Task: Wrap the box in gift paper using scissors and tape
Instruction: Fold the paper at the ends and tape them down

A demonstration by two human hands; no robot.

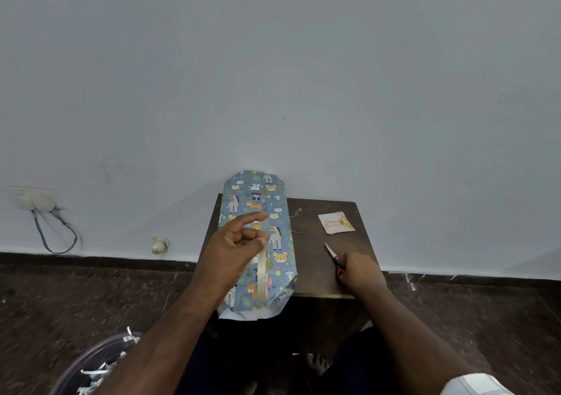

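Floor-level bin point(91, 361) holds paper scraps point(97, 375) beside the small table point(318, 273).

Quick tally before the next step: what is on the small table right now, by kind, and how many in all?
Wrapped box: 1
Tape roll, held by left hand: 1
Scissors, under right hand: 1
Birthday card: 1
Total: 4

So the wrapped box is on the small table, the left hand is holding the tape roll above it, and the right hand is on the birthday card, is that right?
Not quite. In the head view the right hand is on the scissors, not the birthday card, which lies untouched farther back on the table. The rest holds: the wrapped box lies on the table and the left hand holds the tape roll above it.
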